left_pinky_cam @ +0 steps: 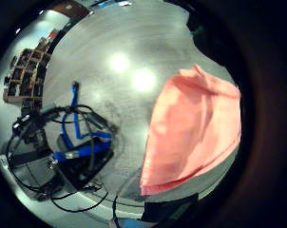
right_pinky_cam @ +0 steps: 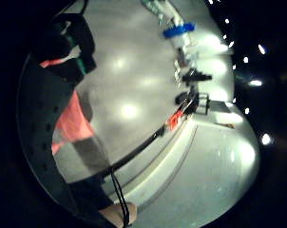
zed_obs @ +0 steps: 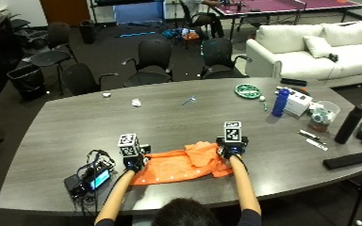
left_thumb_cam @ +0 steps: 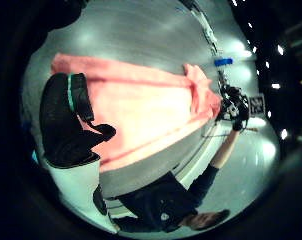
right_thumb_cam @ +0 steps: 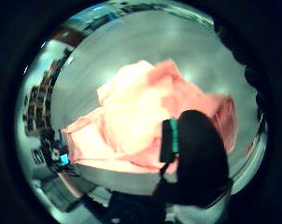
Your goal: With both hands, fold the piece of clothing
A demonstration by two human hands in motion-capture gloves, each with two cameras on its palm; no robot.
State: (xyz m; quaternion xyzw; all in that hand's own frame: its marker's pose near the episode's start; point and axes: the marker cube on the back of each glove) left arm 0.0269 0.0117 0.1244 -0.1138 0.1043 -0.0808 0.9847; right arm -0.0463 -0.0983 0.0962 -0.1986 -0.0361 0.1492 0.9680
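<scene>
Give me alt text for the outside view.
A person's gloved left hand and right hand rest on opposite ends of an orange garment, partly folded on a grey table. A blue bottle stands farther off.

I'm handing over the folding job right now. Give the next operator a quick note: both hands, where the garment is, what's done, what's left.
Left hand: at the left end of the orange garment; grip not visible.
Right hand: at the garment's right end; grip not visible.
Garment: lies on the grey table near the person's edge, stretched between the hands, with one bunched flap lying over its right half.
Done: apparently a partial fold at most.
Left: flatten it and finish the folds.
</scene>
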